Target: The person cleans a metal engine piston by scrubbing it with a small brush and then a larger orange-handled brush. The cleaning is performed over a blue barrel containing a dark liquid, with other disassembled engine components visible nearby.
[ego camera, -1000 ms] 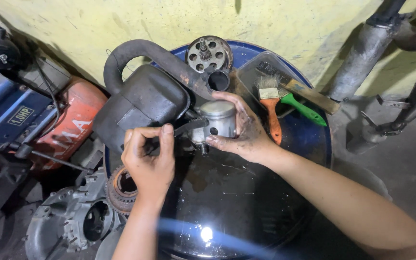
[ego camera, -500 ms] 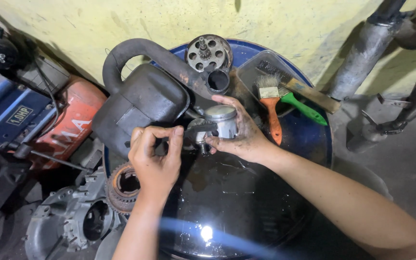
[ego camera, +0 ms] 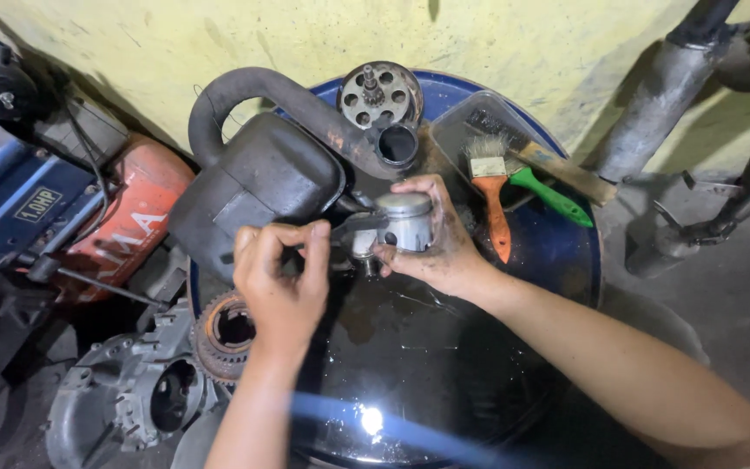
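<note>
Head view: two bare hands worked on a small metal piston above an oily blue drum.

Over the drum (ego camera: 566,260), the right hand (ego camera: 431,239) grasped the silver piston (ego camera: 405,221), fingers wrapped round its side. The left hand (ego camera: 279,278) was pinched shut on a small dark tool (ego camera: 353,227) whose tip met the piston's lower edge. Just behind them sat a black muffler (ego camera: 253,182) with its curved pipe. Farther back lay an orange-handled brush (ego camera: 492,195), a green-handled brush (ego camera: 553,195) and a round holed metal disc (ego camera: 379,94). A rusty gear (ego camera: 223,334) lay lower left.
</note>
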